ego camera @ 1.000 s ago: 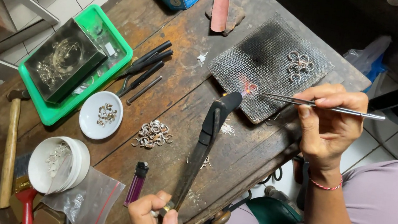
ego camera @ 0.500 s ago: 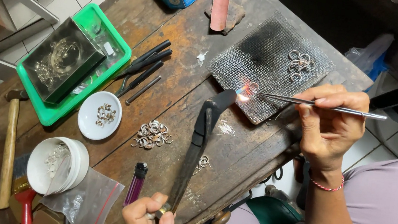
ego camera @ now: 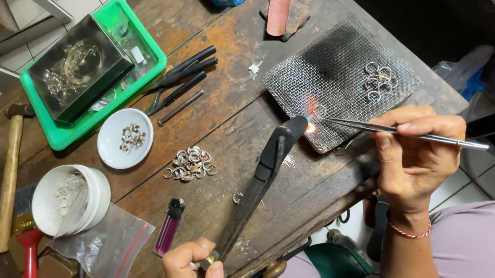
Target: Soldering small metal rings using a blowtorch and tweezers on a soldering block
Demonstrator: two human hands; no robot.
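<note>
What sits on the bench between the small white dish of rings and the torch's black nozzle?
In the head view, a loose pile of silver rings lies on bare wood between the white dish and the torch held by the left hand.

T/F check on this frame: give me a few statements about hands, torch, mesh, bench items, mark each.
1. The left hand holds the torch by its lower end. True.
2. The right hand holds a hammer. False: it holds thin tweezers; the hammer lies on the bench.
3. A flame burns at the wire mesh. True.
4. The lighter is green. False: it is purple.
5. The small white dish holds rings. True.
</note>
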